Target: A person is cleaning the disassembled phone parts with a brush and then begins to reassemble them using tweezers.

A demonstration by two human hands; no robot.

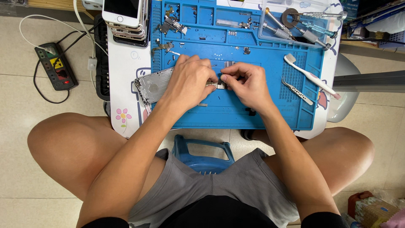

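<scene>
1. Head view, looking straight down: left hand [188,82] and right hand [247,82] meet fingertip to fingertip over the blue work mat [236,112], both curled tight and pinching one small metal part [218,85] between them.
2. That part sits right at the touching fingertips, mostly covered; its exact shape is hard to make out.
3. Under the left hand's outer side lies a silver phone housing [152,86], open face up, half on the mat and half on the white tabletop [126,63]; the wrist hides its near end.
4. A pink flower sticker [123,115] marks the tabletop near the left forearm.
5. Beyond the left hand, a stack of phones [126,17] is cut off by the frame's top edge.
6. Beyond the right hand, a clear tray [295,19] holds screwdrivers [303,31] and a roll of tape [290,17].
7. Outward of the right hand rest a white toothbrush [310,76] and tweezers [297,90].
8. Mat compartments beyond both hands hold loose small parts [171,25], too tiny to identify.
9. Far out from the left hand, a power strip [57,65] lies on the floor.
10. A blue stool [202,154] shows between the knees.
</scene>
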